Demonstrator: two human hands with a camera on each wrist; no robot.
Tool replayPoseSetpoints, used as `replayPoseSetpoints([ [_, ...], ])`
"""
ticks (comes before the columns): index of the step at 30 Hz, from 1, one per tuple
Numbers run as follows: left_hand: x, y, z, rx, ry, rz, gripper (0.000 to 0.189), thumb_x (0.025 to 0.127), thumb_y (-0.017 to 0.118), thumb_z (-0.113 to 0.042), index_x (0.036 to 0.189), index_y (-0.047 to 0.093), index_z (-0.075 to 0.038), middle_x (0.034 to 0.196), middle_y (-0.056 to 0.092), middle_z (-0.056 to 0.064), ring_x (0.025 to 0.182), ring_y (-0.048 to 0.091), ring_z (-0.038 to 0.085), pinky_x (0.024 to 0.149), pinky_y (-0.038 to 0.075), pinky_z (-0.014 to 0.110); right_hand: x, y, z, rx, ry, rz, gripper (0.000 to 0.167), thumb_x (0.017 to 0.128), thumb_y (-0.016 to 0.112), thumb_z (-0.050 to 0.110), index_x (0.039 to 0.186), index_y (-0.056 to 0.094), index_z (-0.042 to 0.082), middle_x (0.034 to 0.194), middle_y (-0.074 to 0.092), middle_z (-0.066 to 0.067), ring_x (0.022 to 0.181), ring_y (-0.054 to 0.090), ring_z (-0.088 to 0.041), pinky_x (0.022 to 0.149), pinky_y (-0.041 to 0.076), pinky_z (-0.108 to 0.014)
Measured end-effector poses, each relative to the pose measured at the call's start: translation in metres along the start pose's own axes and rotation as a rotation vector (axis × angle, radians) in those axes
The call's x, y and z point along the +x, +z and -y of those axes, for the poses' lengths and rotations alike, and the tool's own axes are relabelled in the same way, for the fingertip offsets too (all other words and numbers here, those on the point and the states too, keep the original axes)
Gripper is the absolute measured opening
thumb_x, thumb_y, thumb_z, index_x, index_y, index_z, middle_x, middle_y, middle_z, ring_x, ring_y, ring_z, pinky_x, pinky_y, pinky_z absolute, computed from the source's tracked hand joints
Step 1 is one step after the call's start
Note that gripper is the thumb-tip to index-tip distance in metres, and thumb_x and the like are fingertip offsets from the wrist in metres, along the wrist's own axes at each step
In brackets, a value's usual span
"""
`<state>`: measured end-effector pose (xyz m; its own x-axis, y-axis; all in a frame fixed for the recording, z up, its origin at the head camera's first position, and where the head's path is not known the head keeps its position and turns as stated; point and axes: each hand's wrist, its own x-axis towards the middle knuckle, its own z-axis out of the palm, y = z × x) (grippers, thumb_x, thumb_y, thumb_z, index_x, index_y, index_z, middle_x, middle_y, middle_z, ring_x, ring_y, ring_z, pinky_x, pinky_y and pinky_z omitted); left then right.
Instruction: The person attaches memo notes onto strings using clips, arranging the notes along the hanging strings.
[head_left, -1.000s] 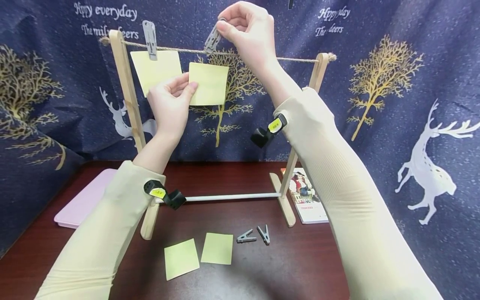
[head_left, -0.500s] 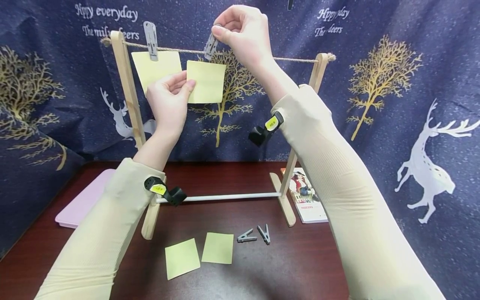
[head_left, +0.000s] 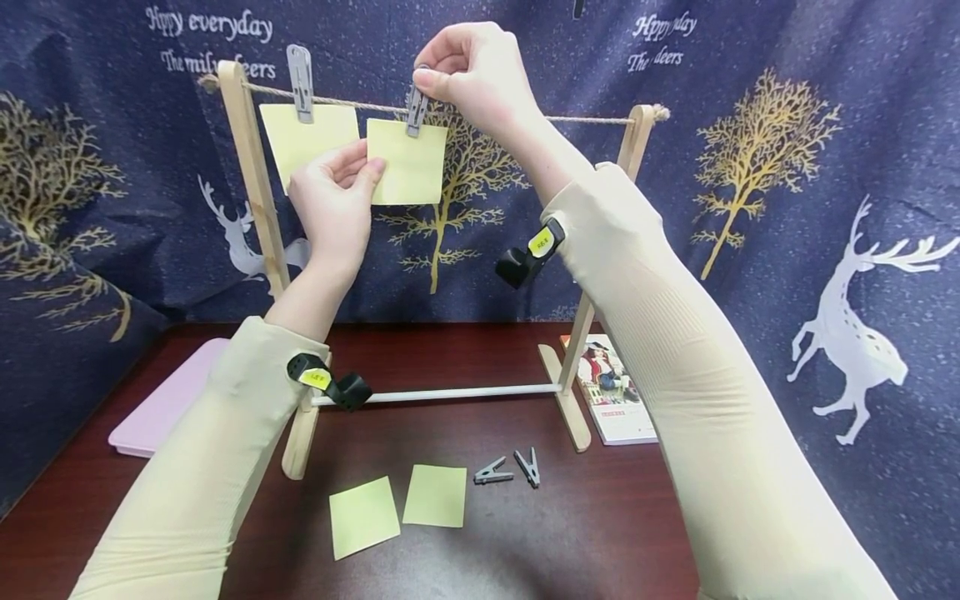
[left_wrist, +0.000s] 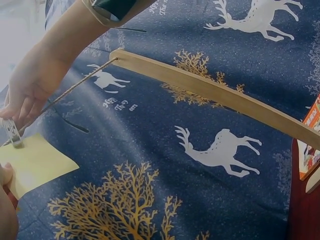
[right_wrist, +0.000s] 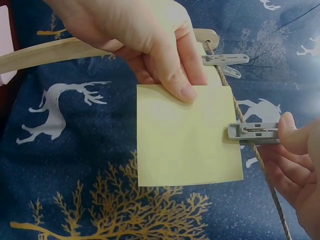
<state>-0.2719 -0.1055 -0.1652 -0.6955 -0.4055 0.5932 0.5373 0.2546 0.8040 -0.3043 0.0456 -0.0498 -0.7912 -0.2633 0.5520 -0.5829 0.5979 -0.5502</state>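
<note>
My left hand (head_left: 333,196) pinches the left edge of a yellow sticky note (head_left: 408,171) between thumb and fingers, holding it up at the rope (right_wrist: 270,185). Above it, my right hand (head_left: 487,79) pinches the handle end of a grey clothespin (head_left: 416,112). In the right wrist view the clothespin's tip overlaps the note's edge by the rope. To the left, a second sticky note (head_left: 307,137) hangs from the rope under another grey clothespin (head_left: 302,83); my left hand covers its lower corner.
A wooden stand (head_left: 257,179) carries the rope, with a white bar (head_left: 465,393) low down. On the table lie two sticky notes (head_left: 435,497), two clothespins (head_left: 492,472), a pink case (head_left: 168,400) and a booklet (head_left: 618,408). A printed curtain (head_left: 675,250) hangs behind.
My right hand has come down and slightly left with the clothespin, whose tip now lies over the note's top edge. My left hand has shifted the note slightly left and up.
</note>
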Motion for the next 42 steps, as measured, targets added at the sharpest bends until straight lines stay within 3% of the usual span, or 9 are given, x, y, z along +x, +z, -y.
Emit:
replayPoseSetpoints([
  [7, -0.001, 0.000, 0.000, -0.011, -0.003, 0.001, 0.031, 0.090, 0.071, -0.016, 0.117, 0.070, -0.002, 0.113, 0.072, 0.015, 0.100, 0.070, 0.012, 0.090, 0.052, 0.022, 0.000, 0.000, 0.001, -0.043, -0.006, 0.046, 0.023, 0.094, 0.066, 0.022, 0.112, 0.069, 0.009, 0.088, 0.064, 0.007, 0.083, 0.057, -0.004, 0.079, 0.043, -0.018],
  [19, -0.002, 0.000, 0.005, -0.008, -0.008, 0.010, 0.030, 0.090, 0.070, -0.015, 0.117, 0.070, -0.001, 0.114, 0.071, 0.016, 0.099, 0.070, 0.011, 0.089, 0.053, 0.022, -0.003, 0.003, 0.003, 0.009, 0.040, 0.146, 0.034, 0.095, 0.064, 0.024, 0.126, 0.065, 0.009, 0.108, 0.068, -0.001, 0.094, 0.060, -0.006, 0.085, 0.046, -0.018],
  [25, -0.003, -0.002, 0.008, -0.040, 0.001, 0.007, 0.031, 0.089, 0.072, -0.016, 0.116, 0.070, -0.001, 0.113, 0.071, 0.017, 0.096, 0.070, 0.009, 0.089, 0.053, 0.022, -0.006, 0.003, 0.003, -0.029, 0.027, 0.162, 0.042, 0.098, 0.060, 0.029, 0.136, 0.058, 0.012, 0.128, 0.066, -0.002, 0.112, 0.061, -0.006, 0.094, 0.045, -0.016],
  [31, -0.004, -0.004, 0.008, -0.071, 0.013, 0.011, 0.034, 0.086, 0.076, -0.020, 0.116, 0.071, -0.003, 0.112, 0.072, 0.016, 0.094, 0.070, 0.009, 0.089, 0.053, 0.022, -0.008, 0.002, 0.003, -0.029, -0.013, 0.137, 0.050, 0.099, 0.058, 0.030, 0.144, 0.048, 0.013, 0.139, 0.058, -0.001, 0.125, 0.055, -0.005, 0.101, 0.040, -0.013],
  [37, -0.006, -0.006, 0.010, -0.087, -0.016, 0.014, 0.034, 0.084, 0.077, -0.019, 0.115, 0.072, -0.005, 0.111, 0.073, 0.015, 0.094, 0.070, 0.007, 0.088, 0.053, 0.021, -0.010, 0.001, 0.000, 0.026, -0.061, 0.091, 0.062, 0.096, 0.062, 0.031, 0.150, 0.038, 0.012, 0.147, 0.051, -0.001, 0.131, 0.050, -0.004, 0.103, 0.037, -0.009],
  [42, -0.010, -0.007, 0.014, -0.087, -0.025, 0.007, 0.033, 0.084, 0.078, -0.019, 0.114, 0.073, -0.006, 0.108, 0.074, 0.014, 0.091, 0.071, 0.006, 0.087, 0.053, 0.021, -0.014, 0.003, -0.006, 0.130, -0.123, 0.020, 0.058, 0.094, 0.065, 0.024, 0.146, 0.043, 0.007, 0.144, 0.054, -0.004, 0.129, 0.052, -0.005, 0.101, 0.036, -0.007],
])
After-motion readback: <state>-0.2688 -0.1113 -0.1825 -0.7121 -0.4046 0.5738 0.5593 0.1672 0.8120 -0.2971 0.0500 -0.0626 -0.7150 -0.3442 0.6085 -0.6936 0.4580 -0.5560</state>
